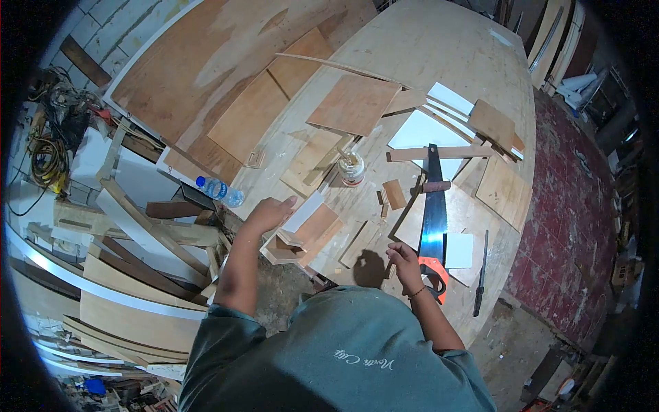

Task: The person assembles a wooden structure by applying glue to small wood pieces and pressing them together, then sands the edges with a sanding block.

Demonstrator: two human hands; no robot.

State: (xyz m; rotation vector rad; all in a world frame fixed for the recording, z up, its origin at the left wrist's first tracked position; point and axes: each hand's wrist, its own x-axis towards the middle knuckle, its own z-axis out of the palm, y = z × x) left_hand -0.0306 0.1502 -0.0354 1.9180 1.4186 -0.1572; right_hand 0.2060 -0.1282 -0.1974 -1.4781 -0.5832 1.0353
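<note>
My left hand (pixel 272 211) is at the upper left end of a small wooden box (pixel 321 230) with a white strip (pixel 303 212) along one side; its fingers are closed on that strip. Above the table's near edge, my right hand (pixel 404 261) is closed, with a small, thin piece between its fingers that is too small to name. Just right of it lies a hand saw (pixel 433 220) with an orange handle. A glass jar (pixel 351 169) with a brush in it stands beyond the box.
The wooden table (pixel 439 41) bears plywood pieces (pixel 353 104), white panels (pixel 425 137) and a thin dark tool (pixel 481 275). A water bottle (pixel 220 191) lies at the left edge. Curved wooden frames (pixel 137 226) stand on the left.
</note>
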